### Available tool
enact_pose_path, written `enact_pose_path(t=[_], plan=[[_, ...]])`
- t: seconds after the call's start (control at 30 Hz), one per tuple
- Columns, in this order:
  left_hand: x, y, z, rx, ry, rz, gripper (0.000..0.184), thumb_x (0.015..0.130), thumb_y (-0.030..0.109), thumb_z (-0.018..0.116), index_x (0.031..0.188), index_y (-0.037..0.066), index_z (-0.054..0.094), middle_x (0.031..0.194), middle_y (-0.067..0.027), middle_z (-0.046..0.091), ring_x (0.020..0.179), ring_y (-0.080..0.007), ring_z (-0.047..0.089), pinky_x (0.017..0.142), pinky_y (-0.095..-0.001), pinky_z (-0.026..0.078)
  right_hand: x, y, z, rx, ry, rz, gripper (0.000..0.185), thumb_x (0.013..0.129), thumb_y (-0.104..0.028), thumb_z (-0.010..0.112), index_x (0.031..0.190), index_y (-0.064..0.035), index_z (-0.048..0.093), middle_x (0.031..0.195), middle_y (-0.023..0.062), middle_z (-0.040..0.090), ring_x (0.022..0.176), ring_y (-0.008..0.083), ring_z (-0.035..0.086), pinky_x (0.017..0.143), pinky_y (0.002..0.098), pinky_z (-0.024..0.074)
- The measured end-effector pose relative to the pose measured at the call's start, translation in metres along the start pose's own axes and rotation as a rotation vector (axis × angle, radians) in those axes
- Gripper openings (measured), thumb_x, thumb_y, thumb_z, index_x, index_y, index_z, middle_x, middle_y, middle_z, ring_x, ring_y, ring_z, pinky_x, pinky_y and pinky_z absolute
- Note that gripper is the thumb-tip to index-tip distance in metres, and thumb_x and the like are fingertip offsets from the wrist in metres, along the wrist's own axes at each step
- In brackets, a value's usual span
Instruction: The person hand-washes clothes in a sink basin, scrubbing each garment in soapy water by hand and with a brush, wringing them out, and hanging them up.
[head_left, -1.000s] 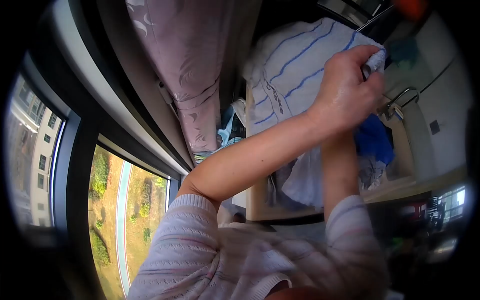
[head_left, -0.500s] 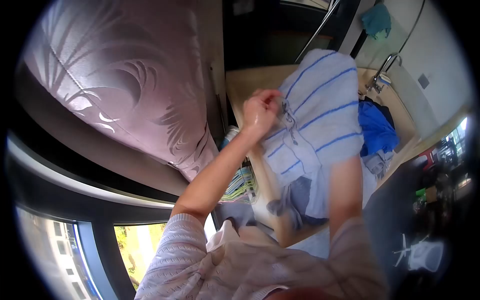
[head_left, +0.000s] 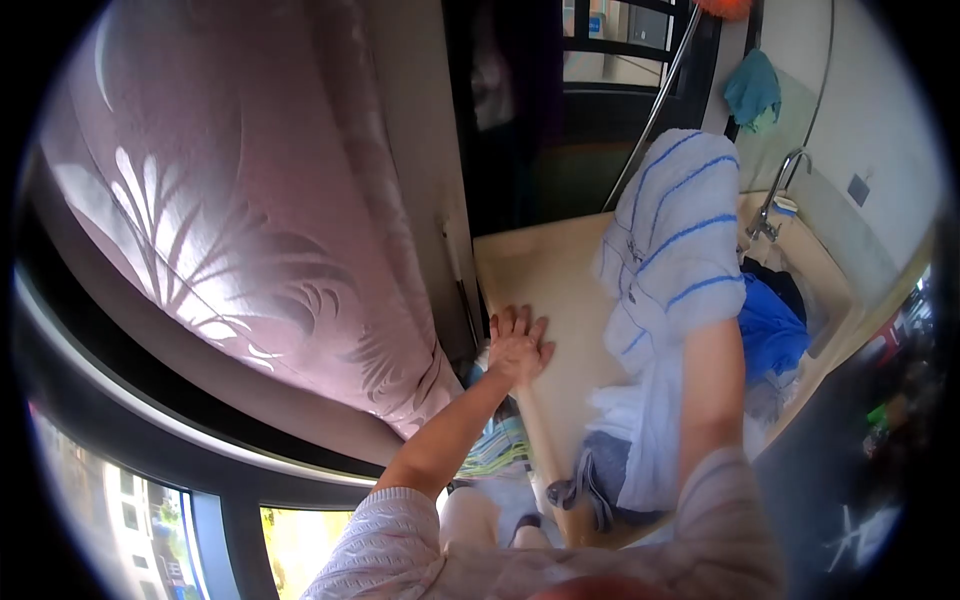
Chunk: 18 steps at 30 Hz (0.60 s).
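My left hand (head_left: 516, 348) lies flat with fingers spread on the left edge of the beige sink counter (head_left: 550, 270). It holds nothing. My right forearm (head_left: 712, 390) reaches up into a white towel-like cloth with blue stripes (head_left: 680, 220). The cloth drapes over my right hand and hides its fingers. Its lower white part hangs down beside the forearm. Below, a dark grey cloth (head_left: 608, 465) lies at the near edge of the counter, with a white cloth next to it.
Blue fabric (head_left: 772, 325) and dark fabric lie in the basin, right of the striped cloth. A chrome faucet (head_left: 775, 205) stands behind them. A teal cloth (head_left: 752, 88) hangs on the wall. Coloured hangers (head_left: 495, 448) sit left of the counter. A pink patterned curtain (head_left: 250, 220) fills the left.
My left hand has left the side of the striped cloth and come down onto the counter, with its fingers spread. The cloth stays draped over my right hand. The view has shifted.
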<state>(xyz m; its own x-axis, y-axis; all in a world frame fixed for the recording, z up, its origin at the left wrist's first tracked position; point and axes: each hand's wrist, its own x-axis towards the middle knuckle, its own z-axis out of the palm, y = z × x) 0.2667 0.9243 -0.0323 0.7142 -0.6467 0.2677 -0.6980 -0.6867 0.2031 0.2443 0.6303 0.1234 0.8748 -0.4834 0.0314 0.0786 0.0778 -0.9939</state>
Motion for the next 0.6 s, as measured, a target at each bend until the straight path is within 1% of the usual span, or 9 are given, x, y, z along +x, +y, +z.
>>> enact_pose_path(t=[0.17, 0.33, 0.43, 0.53, 0.6], plan=[[0.0, -0.001, 0.003, 0.03, -0.01, 0.007, 0.051, 0.081, 0.042, 0.044, 0.124, 0.014, 0.042, 0.134, -0.0138, 0.028, 0.126, -0.0361, 0.017, 0.101, -0.0542, 0.014, 0.019, -0.033, -0.002, -0.025, 0.02, -0.028, 0.04, 0.08, -0.043, 0.048, 0.095, -0.0084, 0.061, 0.088, 0.015, 0.062, 0.081, 0.0227, 0.061, 0.068, 0.0328, 0.047], [0.002, -0.001, -0.002, -0.009, -0.04, 0.002, 0.052, 0.081, 0.043, 0.044, 0.125, 0.015, 0.042, 0.136, -0.0139, 0.026, 0.127, -0.0365, 0.015, 0.101, -0.0549, 0.012, 0.031, -0.096, -0.003, -0.117, 0.085, -0.114, 0.04, 0.08, -0.044, 0.049, 0.094, -0.0081, 0.062, 0.088, 0.0157, 0.062, 0.082, 0.0234, 0.061, 0.069, 0.0332, 0.0468], [0.003, -0.003, 0.002, 0.023, -0.027, -0.004, 0.053, 0.081, 0.044, 0.044, 0.126, 0.016, 0.041, 0.137, -0.0135, 0.025, 0.128, -0.0365, 0.013, 0.102, -0.055, 0.01, 0.038, -0.141, -0.002, -0.195, 0.114, -0.209, 0.04, 0.08, -0.044, 0.049, 0.093, -0.0079, 0.062, 0.087, 0.0161, 0.062, 0.082, 0.0238, 0.061, 0.069, 0.0334, 0.0467], [0.006, -0.005, -0.004, -0.012, -0.103, -0.021, 0.054, 0.081, 0.044, 0.044, 0.127, 0.016, 0.04, 0.137, -0.013, 0.024, 0.128, -0.0365, 0.013, 0.102, -0.055, 0.008, 0.048, -0.191, 0.012, -0.304, 0.144, -0.323, 0.04, 0.079, -0.044, 0.049, 0.092, -0.0078, 0.062, 0.087, 0.0165, 0.062, 0.082, 0.0242, 0.061, 0.07, 0.0337, 0.0466], [0.008, -0.008, -0.004, -0.059, -0.113, -0.014, 0.053, 0.081, 0.045, 0.044, 0.126, 0.016, 0.041, 0.138, -0.0129, 0.024, 0.128, -0.0362, 0.014, 0.102, -0.055, 0.008, 0.058, -0.229, 0.023, -0.384, 0.16, -0.423, 0.04, 0.079, -0.044, 0.049, 0.091, -0.0077, 0.063, 0.087, 0.0168, 0.062, 0.082, 0.0245, 0.061, 0.07, 0.0338, 0.0465]])
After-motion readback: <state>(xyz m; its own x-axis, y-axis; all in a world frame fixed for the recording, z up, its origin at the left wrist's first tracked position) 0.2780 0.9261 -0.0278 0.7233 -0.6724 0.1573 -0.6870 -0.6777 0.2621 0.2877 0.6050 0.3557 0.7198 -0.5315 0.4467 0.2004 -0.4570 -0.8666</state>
